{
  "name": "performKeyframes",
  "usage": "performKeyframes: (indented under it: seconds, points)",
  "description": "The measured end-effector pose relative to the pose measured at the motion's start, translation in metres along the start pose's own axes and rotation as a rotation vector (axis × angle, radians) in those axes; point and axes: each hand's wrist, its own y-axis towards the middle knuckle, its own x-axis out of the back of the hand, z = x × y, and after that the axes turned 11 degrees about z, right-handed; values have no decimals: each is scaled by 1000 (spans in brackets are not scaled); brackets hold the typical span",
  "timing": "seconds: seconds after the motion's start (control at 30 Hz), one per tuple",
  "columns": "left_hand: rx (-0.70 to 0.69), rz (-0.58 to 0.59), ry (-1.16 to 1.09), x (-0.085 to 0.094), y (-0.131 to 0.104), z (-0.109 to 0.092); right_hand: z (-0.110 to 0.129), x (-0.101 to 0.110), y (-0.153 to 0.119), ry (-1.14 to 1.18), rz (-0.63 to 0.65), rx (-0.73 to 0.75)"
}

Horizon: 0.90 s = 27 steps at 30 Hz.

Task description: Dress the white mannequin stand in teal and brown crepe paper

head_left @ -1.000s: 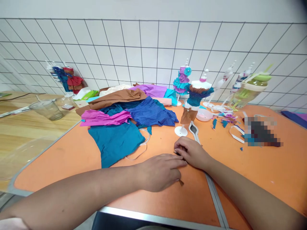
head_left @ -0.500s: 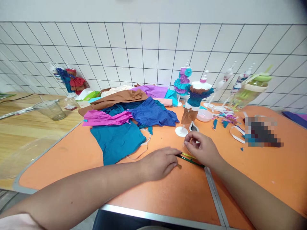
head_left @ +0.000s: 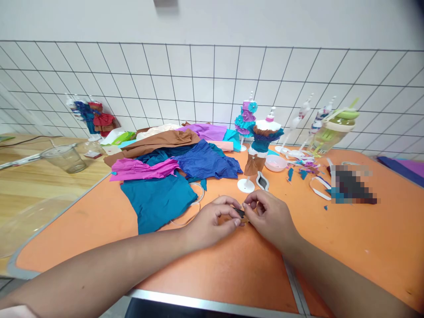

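Note:
Near the front of the orange table, my left hand and my right hand meet fingertip to fingertip. Both are closed in a pinch around a small brown scrap of crepe paper, mostly covered by the fingers. The dark end of a slim tool shows between the hands; the rest of it is hidden. Just beyond my right hand, a small dress form in brown and teal paper stands on a white round base. A dark, white-rimmed oval piece lies beside that base.
Crumpled crepe paper in several colours is heaped to the left. A purple and turquoise form stands behind. A pink bowl, paper scraps and a green-lidded bottle are at the right. A plastic cup sits far left.
My hands have come together, fingers now around the brown scrap. My right hand has moved left and covers the green and yellow tool that showed before. The view has tilted up slightly.

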Motion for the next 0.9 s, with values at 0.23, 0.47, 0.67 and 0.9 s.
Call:
performKeyframes:
  seconds: [0.23, 0.47, 0.67, 0.9]
  points:
    - [-100, -54, 359, 2, -2, -3, 4, -2, -8, -140, -10, 188]
    - [-192, -19, 367, 6, -1, 1, 6, 2, -10, -159, -47, 241]
    - [-62, 132, 199, 9, -6, -14, -2, 8, -8, -330, -121, 390]
    - [-88, 129, 239, 4, -5, -13, 0, 2, -14, -293, -39, 497]
